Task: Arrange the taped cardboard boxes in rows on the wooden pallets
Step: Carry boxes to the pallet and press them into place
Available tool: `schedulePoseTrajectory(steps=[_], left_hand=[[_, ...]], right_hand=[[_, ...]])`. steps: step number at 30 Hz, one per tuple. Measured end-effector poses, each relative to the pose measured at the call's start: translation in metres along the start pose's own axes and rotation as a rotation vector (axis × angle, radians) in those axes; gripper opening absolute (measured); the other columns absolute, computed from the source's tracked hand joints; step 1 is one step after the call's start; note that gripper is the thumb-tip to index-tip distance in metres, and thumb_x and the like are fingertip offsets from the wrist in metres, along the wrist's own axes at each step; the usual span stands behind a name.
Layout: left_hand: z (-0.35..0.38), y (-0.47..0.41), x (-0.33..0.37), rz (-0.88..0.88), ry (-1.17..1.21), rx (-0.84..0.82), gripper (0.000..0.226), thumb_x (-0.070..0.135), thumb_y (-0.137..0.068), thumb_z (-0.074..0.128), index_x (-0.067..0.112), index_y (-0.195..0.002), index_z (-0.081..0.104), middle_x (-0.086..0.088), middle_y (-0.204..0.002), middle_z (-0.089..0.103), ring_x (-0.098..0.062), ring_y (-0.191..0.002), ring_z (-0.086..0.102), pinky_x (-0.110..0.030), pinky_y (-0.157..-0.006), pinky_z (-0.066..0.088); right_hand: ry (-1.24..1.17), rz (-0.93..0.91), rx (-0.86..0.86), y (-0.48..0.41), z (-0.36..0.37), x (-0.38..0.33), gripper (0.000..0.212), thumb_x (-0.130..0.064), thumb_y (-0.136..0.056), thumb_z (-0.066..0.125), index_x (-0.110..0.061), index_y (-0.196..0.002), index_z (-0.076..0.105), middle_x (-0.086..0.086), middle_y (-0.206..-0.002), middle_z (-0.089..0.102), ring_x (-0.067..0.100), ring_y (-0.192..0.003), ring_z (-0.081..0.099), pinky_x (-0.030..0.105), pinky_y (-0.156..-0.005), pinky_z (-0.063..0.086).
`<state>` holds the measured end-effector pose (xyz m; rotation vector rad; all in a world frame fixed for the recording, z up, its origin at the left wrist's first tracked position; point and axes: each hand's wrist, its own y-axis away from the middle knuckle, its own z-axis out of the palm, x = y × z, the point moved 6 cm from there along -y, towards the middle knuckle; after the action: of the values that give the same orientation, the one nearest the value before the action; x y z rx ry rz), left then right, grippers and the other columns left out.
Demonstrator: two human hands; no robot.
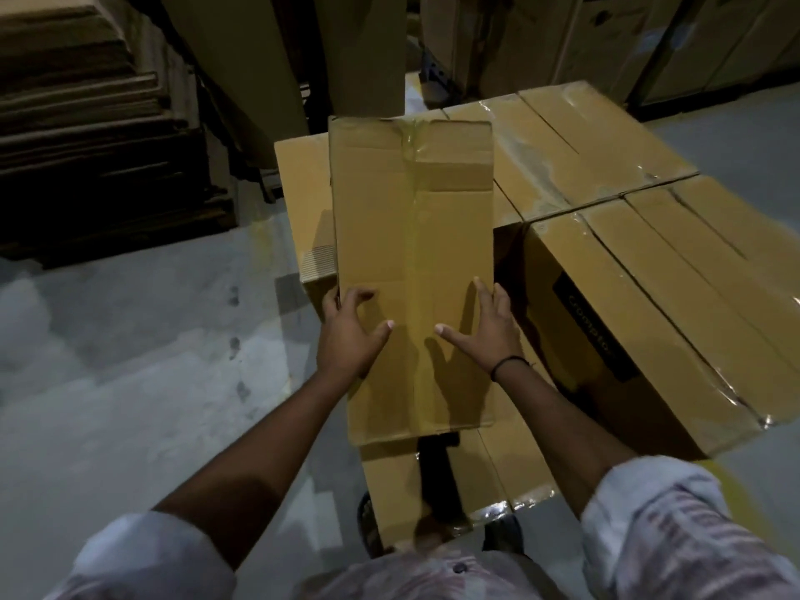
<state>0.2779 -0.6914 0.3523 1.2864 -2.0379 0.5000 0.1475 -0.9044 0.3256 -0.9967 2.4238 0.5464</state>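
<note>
A long taped cardboard box point(411, 236) lies lengthwise in front of me, raised above lower boxes. My left hand point(350, 335) grips its left edge, fingers curled over the top face and thumb spread on it. My right hand point(489, 326) lies flat on the top face near the right edge, fingers straight. Several taped boxes point(606, 175) lie in rows to the right. Another box point(454, 482) sits below, near my feet. No pallet wood shows under the boxes.
A dark stack of flattened cardboard sheets point(86, 136) rises at the left. Upright cardboard panels point(242, 58) stand behind the boxes. More cartons point(649, 41) line the back right. Grey concrete floor point(130, 361) spreads to my left.
</note>
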Motion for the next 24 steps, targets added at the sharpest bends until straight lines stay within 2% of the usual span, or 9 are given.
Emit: schedulePoseTrajectory(steps=[5,8,12,18,24], left_hand=[[0.013,0.014,0.01,-0.073,-0.025,0.023,0.067,0.053,-0.079,0.078,0.043,-0.137,0.046,-0.004,-0.162,0.023,-0.037,-0.138,0.045,-0.053,-0.104,0.05],[0.024,0.032,0.023,-0.102,-0.042,-0.002,0.074,0.063,-0.073,0.073,0.047,-0.139,0.043,-0.001,-0.165,0.017,-0.038,-0.144,0.038,-0.058,-0.108,0.047],[0.05,0.076,0.05,-0.119,-0.118,-0.027,0.075,0.054,-0.079,0.08,0.046,-0.144,0.042,0.002,-0.169,0.005,-0.04,-0.151,0.023,-0.058,-0.113,0.04],[0.106,0.146,0.074,-0.175,-0.124,-0.035,0.084,0.046,-0.077,0.085,0.059,-0.141,0.033,0.003,-0.168,0.006,-0.041,-0.147,0.028,-0.056,-0.109,0.045],[0.153,0.194,0.099,-0.193,-0.138,-0.024,0.089,0.052,-0.073,0.085,0.064,-0.141,0.029,0.009,-0.168,0.002,-0.039,-0.148,0.029,-0.059,-0.105,0.049]], right_hand=[[-0.04,-0.055,-0.05,-0.006,-0.009,0.006,0.113,-0.07,-0.073,0.076,-0.038,-0.16,0.011,0.004,-0.168,-0.004,0.035,-0.153,0.014,0.052,-0.117,0.035],[-0.044,-0.046,-0.046,-0.004,-0.022,0.019,0.114,-0.074,-0.068,0.076,-0.04,-0.159,0.016,0.008,-0.166,0.003,0.037,-0.15,0.021,0.051,-0.113,0.041],[0.043,-0.092,0.013,0.009,-0.049,0.052,0.109,-0.076,-0.066,0.076,-0.04,-0.156,0.026,0.01,-0.159,0.014,0.034,-0.143,0.03,0.049,-0.11,0.045],[0.18,-0.203,0.131,0.039,-0.091,0.102,0.084,-0.071,-0.068,0.077,-0.042,-0.14,0.046,0.01,-0.144,0.029,0.031,-0.126,0.041,0.044,-0.105,0.042],[0.187,-0.192,0.14,0.064,-0.115,0.158,0.08,-0.071,-0.068,0.076,-0.04,-0.137,0.05,0.01,-0.142,0.033,0.031,-0.123,0.044,0.044,-0.104,0.043]])
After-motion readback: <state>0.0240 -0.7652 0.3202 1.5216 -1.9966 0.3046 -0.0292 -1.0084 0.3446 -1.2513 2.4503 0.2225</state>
